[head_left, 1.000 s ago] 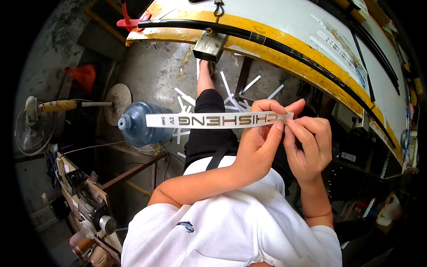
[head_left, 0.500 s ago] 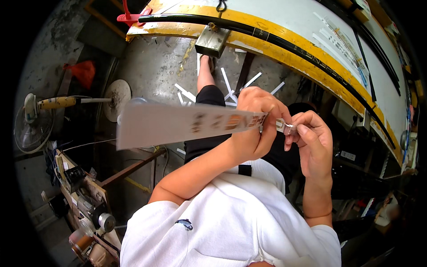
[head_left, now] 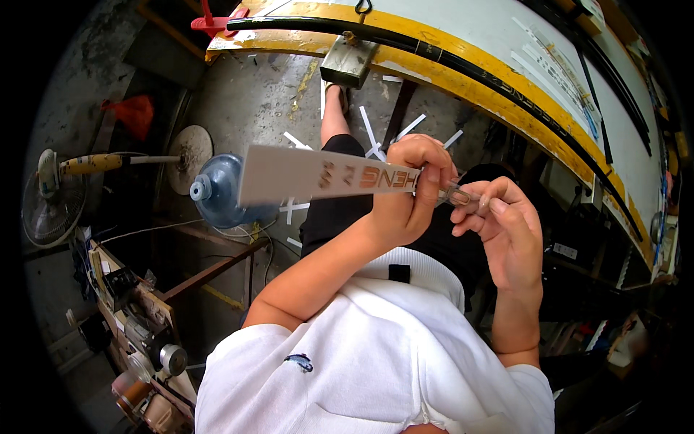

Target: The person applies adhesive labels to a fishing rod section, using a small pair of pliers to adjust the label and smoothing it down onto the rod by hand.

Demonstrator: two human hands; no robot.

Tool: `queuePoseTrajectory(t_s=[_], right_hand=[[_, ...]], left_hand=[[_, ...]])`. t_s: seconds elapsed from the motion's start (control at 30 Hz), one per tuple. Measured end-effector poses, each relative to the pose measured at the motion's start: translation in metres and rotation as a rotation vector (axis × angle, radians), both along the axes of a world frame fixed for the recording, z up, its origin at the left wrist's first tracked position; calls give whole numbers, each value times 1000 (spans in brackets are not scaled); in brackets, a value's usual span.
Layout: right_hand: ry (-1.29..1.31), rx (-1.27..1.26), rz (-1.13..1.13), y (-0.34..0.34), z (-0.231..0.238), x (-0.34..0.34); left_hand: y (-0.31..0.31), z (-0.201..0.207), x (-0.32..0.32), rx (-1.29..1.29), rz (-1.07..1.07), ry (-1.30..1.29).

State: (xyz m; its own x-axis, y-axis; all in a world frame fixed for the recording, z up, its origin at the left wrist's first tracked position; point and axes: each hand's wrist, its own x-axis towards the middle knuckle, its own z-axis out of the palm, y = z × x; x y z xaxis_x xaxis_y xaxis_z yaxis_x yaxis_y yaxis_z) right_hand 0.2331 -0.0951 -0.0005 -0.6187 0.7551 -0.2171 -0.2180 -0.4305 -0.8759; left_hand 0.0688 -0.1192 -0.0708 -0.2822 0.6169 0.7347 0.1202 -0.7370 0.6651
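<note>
My left hand (head_left: 413, 189) is closed around the right end of a long white sticker strip (head_left: 311, 173) with orange letters. The strip sticks out to the left, above my lap. My right hand (head_left: 506, 230) is just right of it, thumb and fingers pinching a clear film end (head_left: 463, 197) that comes off the strip's end. The two hands almost touch. I am seated, wearing a white shirt and black shorts.
A curved white and yellow panel with black trim (head_left: 463, 69) arches overhead, with a metal block (head_left: 347, 61) hanging from it and a red clamp (head_left: 210, 22). White paper strips (head_left: 369, 130) litter the concrete floor. A blue water bottle (head_left: 220, 195), a fan (head_left: 50, 206) and a cluttered bench (head_left: 137, 325) are at left.
The strip has tilted from lying flat and face-on to slanting toward me, and its free end swung down-left. My right hand has drawn slightly away, with clear film between its fingers.
</note>
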Motion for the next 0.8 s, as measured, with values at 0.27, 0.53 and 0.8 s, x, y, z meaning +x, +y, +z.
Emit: queuePoseTrajectory(t_s=[0.27,0.53,0.8], right_hand=[[16,-31,-3,5,11,12],[22,17,-30,12,24,27],[4,71,-69,21,33,41]], left_hand=[[-2,0,-15,2,28,-87],[-4,-1,-42,26,128,-93],[-18,-10,-67,33,200,-78]])
